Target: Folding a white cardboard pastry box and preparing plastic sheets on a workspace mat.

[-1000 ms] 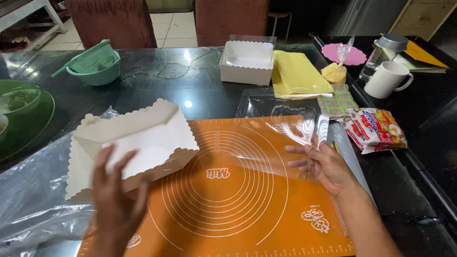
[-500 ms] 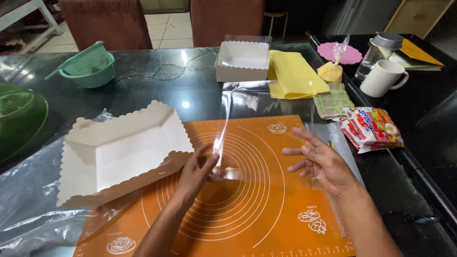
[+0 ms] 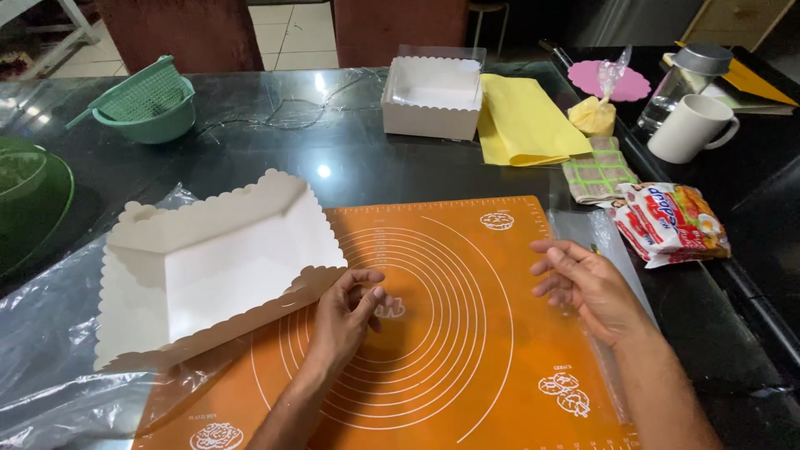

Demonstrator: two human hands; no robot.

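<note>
Dark glass table carries an orange baking mat (image 3: 467, 333), with a white scalloped paper tray (image 3: 208, 267) overlapping its 9 o'clock edge, long axis running 8 to 2 o'clock, open side up. Left hand (image 3: 346, 312) rests at the tray's 4 o'clock rim, fingers curled, gripping nothing visible. Right hand (image 3: 587, 287) lies on the mat at 3 o'clock, fingers loosely open.

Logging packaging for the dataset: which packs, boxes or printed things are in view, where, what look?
Snack packet: right of the mat, flat pouch, red, white, yellow.
White box: far centre, square, scalloped rim, clear lid.
Flat box blank: by left hand, white, scalloped.
Orange mat: centre, white printed circles.
</note>
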